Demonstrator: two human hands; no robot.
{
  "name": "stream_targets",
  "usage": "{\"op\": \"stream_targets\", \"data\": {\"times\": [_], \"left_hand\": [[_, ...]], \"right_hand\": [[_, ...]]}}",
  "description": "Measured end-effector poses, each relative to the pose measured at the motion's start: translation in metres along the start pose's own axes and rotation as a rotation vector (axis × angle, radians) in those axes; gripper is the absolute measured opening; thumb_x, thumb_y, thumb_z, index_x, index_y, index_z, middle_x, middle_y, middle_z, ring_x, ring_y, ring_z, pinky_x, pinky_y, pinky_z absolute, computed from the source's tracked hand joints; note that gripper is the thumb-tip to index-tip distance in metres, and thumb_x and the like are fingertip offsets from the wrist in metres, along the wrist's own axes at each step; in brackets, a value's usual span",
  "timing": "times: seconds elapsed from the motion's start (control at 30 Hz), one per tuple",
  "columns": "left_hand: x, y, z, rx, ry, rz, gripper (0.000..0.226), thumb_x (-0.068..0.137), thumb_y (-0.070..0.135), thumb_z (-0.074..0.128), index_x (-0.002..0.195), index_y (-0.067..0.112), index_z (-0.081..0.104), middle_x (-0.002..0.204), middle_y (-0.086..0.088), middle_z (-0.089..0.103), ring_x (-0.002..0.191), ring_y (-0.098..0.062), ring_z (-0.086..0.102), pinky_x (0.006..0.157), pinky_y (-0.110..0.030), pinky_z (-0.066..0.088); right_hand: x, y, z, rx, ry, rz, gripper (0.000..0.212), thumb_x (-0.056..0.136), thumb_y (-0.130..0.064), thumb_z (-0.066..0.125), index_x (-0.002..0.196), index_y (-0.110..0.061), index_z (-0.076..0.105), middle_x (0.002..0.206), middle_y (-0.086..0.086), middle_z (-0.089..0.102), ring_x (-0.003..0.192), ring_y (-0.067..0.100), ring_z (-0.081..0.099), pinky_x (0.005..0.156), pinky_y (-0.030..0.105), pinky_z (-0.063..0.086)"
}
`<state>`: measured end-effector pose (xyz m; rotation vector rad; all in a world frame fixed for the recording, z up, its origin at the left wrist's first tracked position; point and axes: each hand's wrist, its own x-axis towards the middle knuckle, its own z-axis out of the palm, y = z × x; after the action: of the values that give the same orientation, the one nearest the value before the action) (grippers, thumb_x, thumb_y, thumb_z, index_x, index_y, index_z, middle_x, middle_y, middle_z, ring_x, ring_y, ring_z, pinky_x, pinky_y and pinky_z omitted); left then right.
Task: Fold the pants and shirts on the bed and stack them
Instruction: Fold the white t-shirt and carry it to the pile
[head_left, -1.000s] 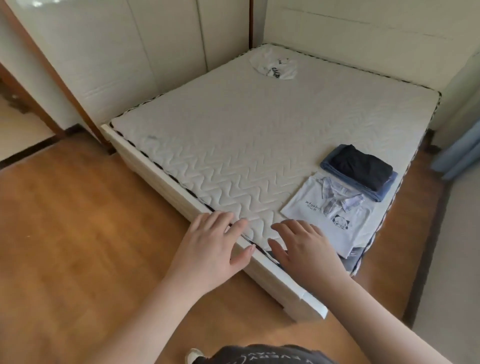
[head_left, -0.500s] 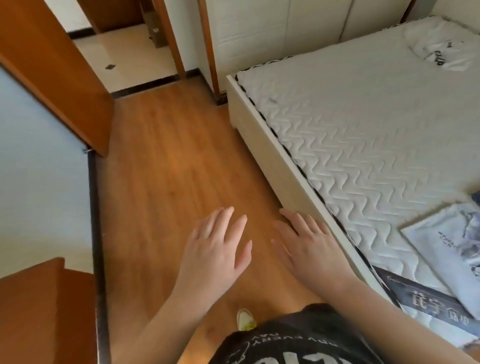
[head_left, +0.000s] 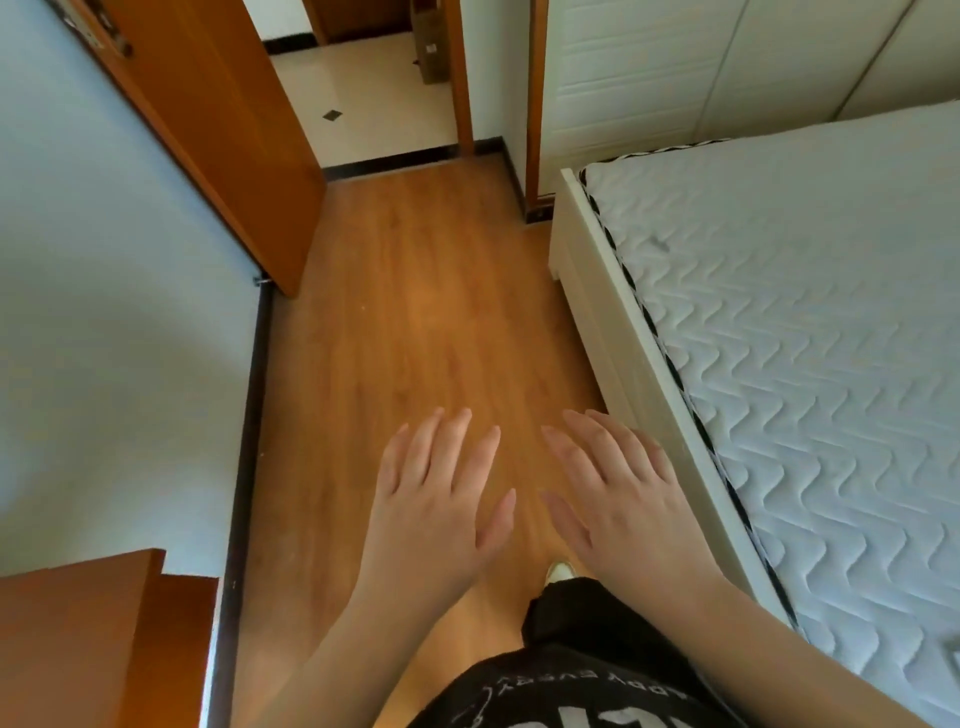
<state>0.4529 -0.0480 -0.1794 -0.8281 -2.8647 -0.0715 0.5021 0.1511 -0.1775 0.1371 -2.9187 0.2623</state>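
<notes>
On the right side lies the bed (head_left: 810, 332), its quilted mattress bare where visible; no folded clothes can be made out; beside its frame, over the wooden floor (head_left: 415, 322), the left hand (head_left: 441, 499) and right hand (head_left: 618, 493) hover flat, fingers straight and spread, holding nothing, touching nothing

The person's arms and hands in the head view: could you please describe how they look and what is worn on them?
Both forearms are bare, with no sleeves in view. The left hand and right hand wear no gloves, and no rings, watch or bracelets show. The fingernails look plain and unpainted. Below them a black garment with white printed lettering shows at the bottom edge.
</notes>
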Motion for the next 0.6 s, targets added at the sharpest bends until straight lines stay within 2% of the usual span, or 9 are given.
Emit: {"op": "stream_targets", "data": {"times": [0.2,0.3,0.47,0.6], "left_hand": [[0.072,-0.019,0.007,0.037,0.019,-0.047,0.053,0.100,0.053,0.038,0.140,0.020,0.048,0.146,-0.009,0.048,0.142,-0.027,0.036,0.118,-0.051,0.025],[0.100,-0.034,0.011,0.052,0.013,-0.075,0.053,0.100,0.053,0.038,0.140,0.020,0.048,0.147,-0.008,0.047,0.144,-0.026,0.033,0.120,-0.052,0.020],[0.149,-0.083,0.025,0.058,0.021,-0.115,0.053,0.099,0.052,0.039,0.140,0.019,0.050,0.147,-0.008,0.047,0.144,-0.028,0.032,0.121,-0.050,0.016],[0.196,-0.132,0.040,0.051,0.074,-0.092,0.051,0.100,0.050,0.042,0.139,0.019,0.051,0.151,-0.009,0.041,0.146,-0.029,0.028,0.121,-0.050,0.017]], "right_hand": [[0.086,0.037,0.005,0.037,-0.056,-0.092,0.048,0.100,-0.048,0.035,0.131,-0.019,0.055,0.140,0.004,0.053,0.132,0.025,0.047,0.108,0.045,0.040],[0.124,0.045,0.013,0.033,-0.082,-0.154,0.044,0.100,-0.045,0.037,0.131,-0.020,0.055,0.140,0.005,0.052,0.132,0.025,0.046,0.108,0.047,0.040],[0.200,0.047,0.035,0.000,-0.078,-0.086,0.042,0.100,-0.044,0.039,0.131,-0.019,0.053,0.136,0.007,0.053,0.128,0.027,0.049,0.105,0.047,0.040],[0.265,0.039,0.058,-0.015,-0.064,-0.119,0.042,0.100,-0.045,0.036,0.130,-0.022,0.054,0.134,0.006,0.055,0.126,0.027,0.051,0.104,0.046,0.040]]}}
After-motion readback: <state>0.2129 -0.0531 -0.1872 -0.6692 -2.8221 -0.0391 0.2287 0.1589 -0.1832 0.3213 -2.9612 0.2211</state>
